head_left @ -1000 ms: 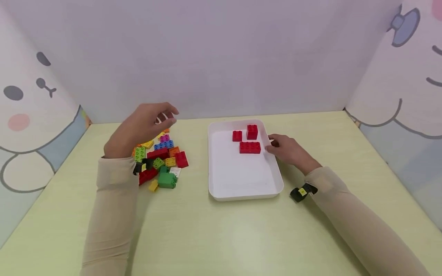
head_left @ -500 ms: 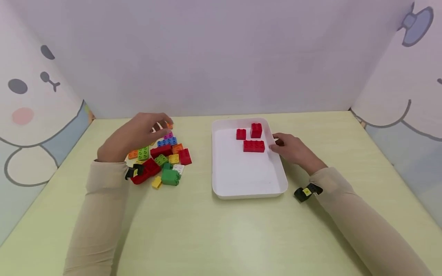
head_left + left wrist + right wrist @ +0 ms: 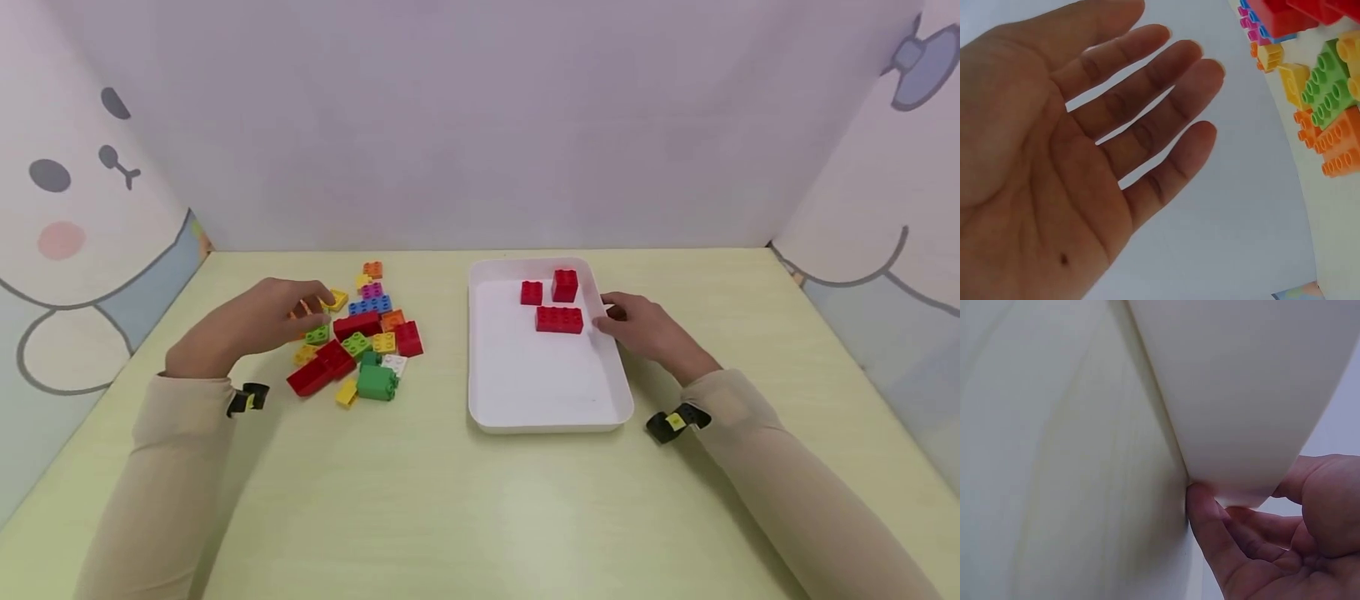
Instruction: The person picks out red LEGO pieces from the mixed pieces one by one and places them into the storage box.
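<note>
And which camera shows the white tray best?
The head view: it looks down on almost all of the white tray, with three red bricks inside. The right wrist view shows only part of its outer side, gripped by the right hand. The left wrist view doesn't show it.

Pale yellow-green worktop (image 3: 480,508), plain lilac wall (image 3: 480,125) behind it, cute cartoon face (image 3: 86,196) on the left, bluish cartoon bow (image 3: 928,68) upper right.

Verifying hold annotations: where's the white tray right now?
In the head view, the white tray sits on the table, right of centre, between the brick pile and the right hand, which grips its right side.
</note>
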Demonstrator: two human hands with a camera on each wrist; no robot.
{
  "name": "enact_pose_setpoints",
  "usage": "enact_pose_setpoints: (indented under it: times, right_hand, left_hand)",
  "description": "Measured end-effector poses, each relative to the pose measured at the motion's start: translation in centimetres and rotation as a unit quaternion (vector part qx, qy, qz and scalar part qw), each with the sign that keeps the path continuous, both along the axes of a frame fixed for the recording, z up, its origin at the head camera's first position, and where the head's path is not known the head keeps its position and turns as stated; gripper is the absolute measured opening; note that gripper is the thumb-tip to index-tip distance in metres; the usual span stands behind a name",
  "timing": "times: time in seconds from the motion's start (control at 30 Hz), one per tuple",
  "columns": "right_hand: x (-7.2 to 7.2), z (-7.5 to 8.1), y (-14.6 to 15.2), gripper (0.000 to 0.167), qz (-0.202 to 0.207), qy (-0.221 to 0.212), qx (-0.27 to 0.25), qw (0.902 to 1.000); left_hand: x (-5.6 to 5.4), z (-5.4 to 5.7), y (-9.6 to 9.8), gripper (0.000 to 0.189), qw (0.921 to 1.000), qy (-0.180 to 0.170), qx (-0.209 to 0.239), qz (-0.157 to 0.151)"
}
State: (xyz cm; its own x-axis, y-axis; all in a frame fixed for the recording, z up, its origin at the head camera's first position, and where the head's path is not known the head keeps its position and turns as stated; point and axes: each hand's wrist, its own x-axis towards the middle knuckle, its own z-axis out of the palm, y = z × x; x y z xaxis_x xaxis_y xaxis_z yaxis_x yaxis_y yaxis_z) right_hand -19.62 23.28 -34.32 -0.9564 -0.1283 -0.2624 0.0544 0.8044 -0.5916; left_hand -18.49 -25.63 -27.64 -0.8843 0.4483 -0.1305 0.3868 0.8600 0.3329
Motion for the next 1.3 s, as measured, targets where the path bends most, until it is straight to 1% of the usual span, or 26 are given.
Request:
enact_pose_setpoints:
  times: [0.1,0.2,0.3,0.4,0.47,0.53,0.67,0.87,1.0,1.17,1.3]
  right_hand:
    - [0.1,0.0,0.0,0.059,0.003,0.0,-0.002,1.0]
    - [0.2,0.1,0.0,0.059,0.006,0.003,-0.002,1.0]
    - [0.1,0.0,-0.2,0.059,0.006,0.001,-0.003,1.0]
    - [0.0,0.1,-0.1,0.06,0.007,-0.003,-0.003,1.0]
    - [0.0,0.2,0.0,0.06,0.007,-0.003,-0.002,1.0]
    - [0.0,0.2,0.1,0.06,0.006,-0.004,-0.002,1.0]
    - [-0.1,0.1,0.1,0.06,0.007,-0.007,-0.003,1.0]
    - [-0.1,0.1,0.1,0.061,0.012,-0.003,0.002,0.9999]
    - [-0.2,0.1,0.1,0.06,0.013,-0.002,0.002,0.9999]
    - [-0.2,0.1,0.0,0.06,0.015,-0.003,0.001,0.9999]
    - [-0.2,0.0,0.0,0.058,0.019,0.004,-0.001,0.9998]
  left_hand:
    - [0.2,0.0,-0.4,0.028,0.9999,-0.013,-0.001,-0.005]
    - [0.4,0.0,-0.8,0.025,0.9994,-0.033,-0.012,0.006]
    - [0.9,-0.1,-1.2,0.028,0.9963,-0.075,-0.033,0.026]
    - [1.3,-0.5,-1.3,0.037,0.9898,-0.123,-0.061,0.04]
    - [1.5,-0.8,-1.2,0.042,0.9858,-0.143,-0.075,0.047]
    - [1.6,-1.1,-1.0,0.044,0.9839,-0.149,-0.083,0.054]
    - [1.6,-1.5,-0.6,0.047,0.9832,-0.145,-0.092,0.062]
    - [1.3,-2.0,-0.4,0.051,0.9756,-0.16,-0.124,0.084]
    - [1.1,-2.3,-0.2,0.051,0.9724,-0.167,-0.137,0.088]
    - [1.2,-2.3,0.1,0.052,0.9712,-0.169,-0.142,0.089]
    - [1.5,-1.8,-0.1,0.049,0.971,-0.174,-0.139,0.086]
